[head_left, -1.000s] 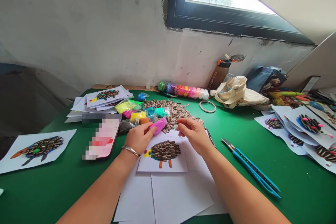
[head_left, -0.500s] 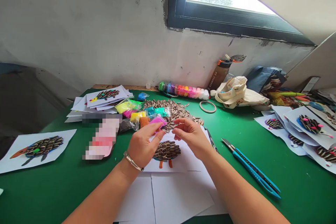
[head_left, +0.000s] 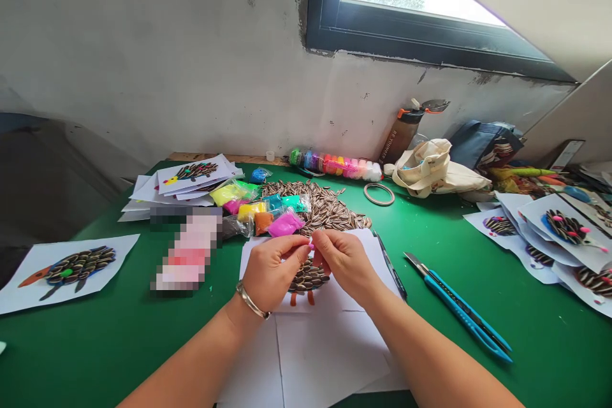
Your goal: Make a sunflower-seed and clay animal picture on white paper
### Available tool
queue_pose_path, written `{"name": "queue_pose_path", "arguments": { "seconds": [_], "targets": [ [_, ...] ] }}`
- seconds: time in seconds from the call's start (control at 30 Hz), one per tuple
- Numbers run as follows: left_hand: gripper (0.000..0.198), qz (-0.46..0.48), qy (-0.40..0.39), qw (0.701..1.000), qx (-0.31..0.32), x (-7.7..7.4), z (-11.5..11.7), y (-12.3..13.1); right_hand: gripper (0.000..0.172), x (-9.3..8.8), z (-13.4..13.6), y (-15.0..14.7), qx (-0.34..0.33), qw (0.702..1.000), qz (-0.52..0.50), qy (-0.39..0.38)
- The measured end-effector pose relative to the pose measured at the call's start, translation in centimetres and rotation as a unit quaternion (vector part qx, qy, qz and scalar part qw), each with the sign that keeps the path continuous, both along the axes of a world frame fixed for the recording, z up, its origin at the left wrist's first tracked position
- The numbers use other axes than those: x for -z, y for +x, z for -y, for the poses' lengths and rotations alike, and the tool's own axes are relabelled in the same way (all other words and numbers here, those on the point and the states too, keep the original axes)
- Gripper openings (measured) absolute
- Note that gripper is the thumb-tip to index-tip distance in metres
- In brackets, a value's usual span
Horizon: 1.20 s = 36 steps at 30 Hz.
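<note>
My left hand (head_left: 275, 268) and my right hand (head_left: 345, 261) meet over the paper, fingertips pinched together. Between them shows a small pink piece of modelling clay (head_left: 311, 245), which both hands grip. Just below is a sunflower-seed picture (head_left: 308, 279) on white paper, its rounded body covered in striped seeds above two orange legs; my hands hide its upper part. A magenta clay packet (head_left: 285, 224) lies right behind my left hand. Loose sunflower seeds (head_left: 329, 204) are heaped farther back.
Other clay packets (head_left: 251, 210) lie left of the seeds. A blue utility knife (head_left: 463, 312), its blade out, and a black pen (head_left: 391, 266) are on the right. Finished seed pictures (head_left: 81, 271) lie at both sides. A tape roll (head_left: 379, 194), bottle (head_left: 401, 134) and cloth bag (head_left: 425, 169) stand behind.
My hands have come together, the right moving left and the left drawing away from the magenta packet, which now shows whole. The pink piece is now visible between my fingertips.
</note>
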<state>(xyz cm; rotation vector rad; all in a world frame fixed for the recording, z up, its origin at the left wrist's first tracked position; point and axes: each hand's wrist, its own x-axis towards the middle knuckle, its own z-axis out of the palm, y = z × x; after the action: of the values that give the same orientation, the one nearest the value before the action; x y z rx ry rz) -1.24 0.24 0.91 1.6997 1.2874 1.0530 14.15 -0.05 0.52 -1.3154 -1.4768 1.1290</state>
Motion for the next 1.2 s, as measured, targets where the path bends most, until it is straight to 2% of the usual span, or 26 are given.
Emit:
{"name": "queue_pose_path", "arguments": {
  "seconds": [0.13, 0.27, 0.57, 0.83, 0.9, 1.07, 1.2],
  "targets": [
    [0.022, 0.109, -0.118, 0.987, -0.004, -0.32, -0.32, 0.01, 0.019, -0.46, 0.20, 0.66, -0.008, 0.997, 0.016, 0.080],
    [0.033, 0.182, -0.190, 0.964, 0.029, -0.68, -0.62, -0.12, 0.015, -0.42, 0.35, 0.49, -0.036, 0.982, 0.066, 0.175],
    [0.037, 0.254, -0.287, 0.922, 0.056, -0.23, -0.78, -0.24, 0.015, -0.09, 0.38, 0.41, -0.028, 0.966, 0.143, 0.214],
    [0.034, 0.282, -0.327, 0.900, 0.061, -0.30, -1.00, -0.65, 0.021, 0.01, 0.54, 0.45, -0.062, 0.962, 0.131, 0.232],
    [0.035, 0.273, -0.340, 0.897, 0.069, -0.34, -1.00, -0.75, 0.017, 0.05, 0.45, 0.47, -0.064, 0.960, 0.140, 0.235],
    [0.036, 0.256, -0.346, 0.900, 0.074, -0.42, -0.98, -0.87, 0.016, 0.16, 0.34, 0.67, -0.073, 0.953, 0.164, 0.243],
    [0.035, 0.243, -0.344, 0.904, 0.081, -0.48, -1.02, -0.89, 0.018, 0.03, 0.51, 0.75, -0.088, 0.937, 0.208, 0.265]
  ]
}}
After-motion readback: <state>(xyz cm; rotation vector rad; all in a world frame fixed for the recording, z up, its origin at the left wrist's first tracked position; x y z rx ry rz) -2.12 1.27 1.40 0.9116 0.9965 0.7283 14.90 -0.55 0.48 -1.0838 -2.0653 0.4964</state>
